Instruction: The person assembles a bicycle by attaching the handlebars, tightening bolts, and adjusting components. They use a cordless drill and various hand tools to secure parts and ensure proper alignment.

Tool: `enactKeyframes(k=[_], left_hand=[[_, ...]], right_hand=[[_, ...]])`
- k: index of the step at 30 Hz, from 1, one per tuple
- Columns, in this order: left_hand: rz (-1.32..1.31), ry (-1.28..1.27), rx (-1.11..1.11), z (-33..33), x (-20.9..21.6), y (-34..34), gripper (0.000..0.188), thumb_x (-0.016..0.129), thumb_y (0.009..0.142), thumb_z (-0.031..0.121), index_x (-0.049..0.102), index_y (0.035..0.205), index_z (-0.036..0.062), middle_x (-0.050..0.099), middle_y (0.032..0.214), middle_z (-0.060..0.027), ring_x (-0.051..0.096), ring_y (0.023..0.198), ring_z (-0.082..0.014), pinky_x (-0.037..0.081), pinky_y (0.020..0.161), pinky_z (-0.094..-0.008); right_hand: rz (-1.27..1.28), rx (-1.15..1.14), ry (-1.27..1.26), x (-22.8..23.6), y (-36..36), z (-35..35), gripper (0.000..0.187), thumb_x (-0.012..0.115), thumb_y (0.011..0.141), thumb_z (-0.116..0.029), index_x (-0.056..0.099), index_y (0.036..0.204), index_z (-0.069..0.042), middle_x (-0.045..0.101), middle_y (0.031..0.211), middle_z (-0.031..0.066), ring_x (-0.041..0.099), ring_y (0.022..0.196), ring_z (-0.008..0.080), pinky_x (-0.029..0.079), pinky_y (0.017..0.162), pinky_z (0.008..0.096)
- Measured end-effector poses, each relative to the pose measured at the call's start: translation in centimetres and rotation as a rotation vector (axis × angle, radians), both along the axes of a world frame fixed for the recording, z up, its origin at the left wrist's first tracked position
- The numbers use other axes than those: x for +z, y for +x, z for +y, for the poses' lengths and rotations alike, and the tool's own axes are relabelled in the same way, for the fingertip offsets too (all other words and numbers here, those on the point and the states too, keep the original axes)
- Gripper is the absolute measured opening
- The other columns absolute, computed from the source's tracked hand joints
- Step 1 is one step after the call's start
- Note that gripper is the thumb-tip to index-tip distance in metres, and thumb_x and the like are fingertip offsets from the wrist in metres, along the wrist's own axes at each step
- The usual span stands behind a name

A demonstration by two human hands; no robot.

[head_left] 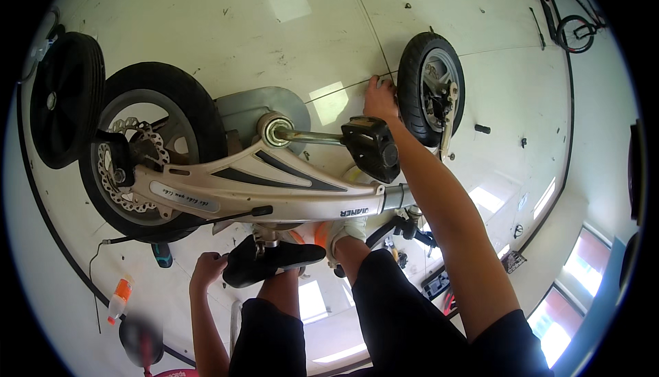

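A beige children's bicycle (309, 195) fills the middle, lying with its wheels toward the far side. At its black saddle (254, 264), my left hand (209, 268) is closed on the rear edge; some fingers are hidden. My right arm reaches past the black pedal (371, 147) to the front wheel (431, 89). Beside that tyre is my right hand (382, 99), its fingers apart and touching or nearly touching the rubber. The rear wheel (199, 144) has a brake disc (134, 164) and a black training wheel (68, 99) next to it.
A black cable (165, 231) trails leftward from the frame. On the floor at left are a teal-and-black tool (162, 255) and an orange-labelled bottle (120, 298). Small parts lie scattered about. Another bicycle (575, 30) stands at the far right.
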State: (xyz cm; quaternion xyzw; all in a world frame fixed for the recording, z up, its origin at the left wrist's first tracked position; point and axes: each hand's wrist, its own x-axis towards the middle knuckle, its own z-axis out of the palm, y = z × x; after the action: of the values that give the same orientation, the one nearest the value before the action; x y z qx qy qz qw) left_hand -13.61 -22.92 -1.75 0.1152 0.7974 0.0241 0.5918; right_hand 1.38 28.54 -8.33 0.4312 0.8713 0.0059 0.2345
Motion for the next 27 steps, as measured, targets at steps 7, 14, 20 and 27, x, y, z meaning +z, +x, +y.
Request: enactKeyframes(k=[7,14,20,27], left_hand=[[0.190,0.070,0.241,1.5,-2.9,1.4,0.039,0.060,0.081,0.030,0.057,0.065,-0.0053,0.057,0.058,-0.0197,0.059,0.057,-0.0326,0.045,0.057,-0.0407],[0.148,0.210,0.208,0.2,-4.9,3.3,0.039,0.065,0.078,0.032,0.058,0.067,-0.0054,0.056,0.061,-0.0209,0.055,0.055,-0.0314,0.042,0.057,-0.0415],[0.139,0.122,0.289,2.0,-3.3,2.3,0.039,0.063,0.080,0.032,0.060,0.070,-0.0051,0.058,0.061,-0.0215,0.057,0.056,-0.0350,0.043,0.057,-0.0424],[0.160,0.087,0.355,-0.3,-5.0,2.3,0.037,0.062,0.079,0.030,0.059,0.072,-0.0062,0.057,0.060,-0.0208,0.055,0.054,-0.0311,0.042,0.056,-0.0418]], right_hand=[[0.239,-0.037,-0.229,0.4,-0.3,-1.0,0.022,0.059,0.076,-0.008,0.054,0.095,0.001,0.057,0.101,0.0208,0.060,0.095,0.0379,0.053,0.080,0.0445],[0.540,-0.190,-0.325,-1.6,-1.2,0.4,0.029,0.060,0.075,-0.012,0.053,0.098,0.005,0.063,0.082,0.0253,0.061,0.080,0.0453,0.051,0.074,0.0476],[0.771,-0.136,-0.384,-0.8,-6.0,6.1,0.025,0.062,0.076,-0.011,0.061,0.097,0.003,0.065,0.083,0.0237,0.063,0.075,0.0412,0.052,0.070,0.0424],[1.244,-0.195,-0.515,12.2,-11.1,3.4,0.023,0.070,0.080,-0.011,0.064,0.099,0.001,0.069,0.086,0.0096,0.065,0.070,0.0131,0.052,0.065,0.0262]])
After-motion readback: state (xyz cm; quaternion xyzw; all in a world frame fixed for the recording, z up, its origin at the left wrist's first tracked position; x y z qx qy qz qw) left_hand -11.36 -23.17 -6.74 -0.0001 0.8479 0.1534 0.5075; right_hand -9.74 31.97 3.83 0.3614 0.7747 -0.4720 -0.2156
